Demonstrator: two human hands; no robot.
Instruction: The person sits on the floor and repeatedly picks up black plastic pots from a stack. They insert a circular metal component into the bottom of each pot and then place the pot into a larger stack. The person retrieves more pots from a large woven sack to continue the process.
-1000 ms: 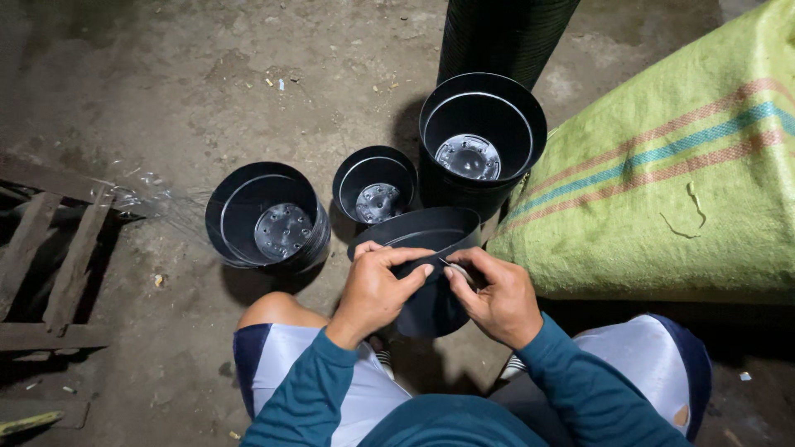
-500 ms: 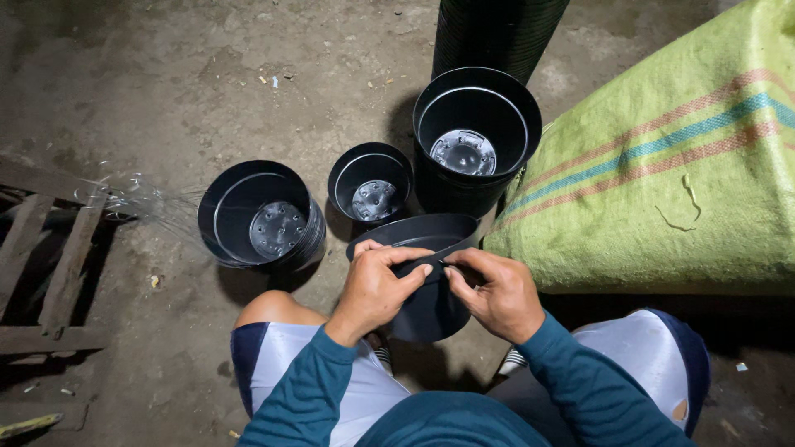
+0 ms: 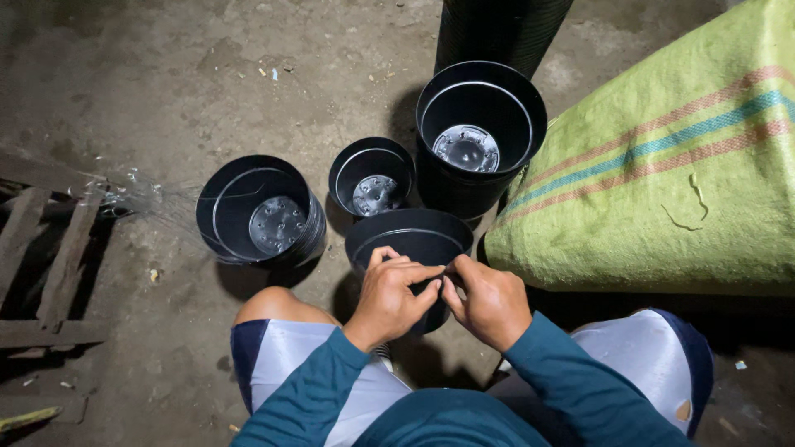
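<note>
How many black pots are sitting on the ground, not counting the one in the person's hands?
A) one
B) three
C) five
B: three black pots sit on the floor, a left pot, a small middle pot and a tall right pot, while the left hand and right hand pinch the rim of a fourth pot.
</note>
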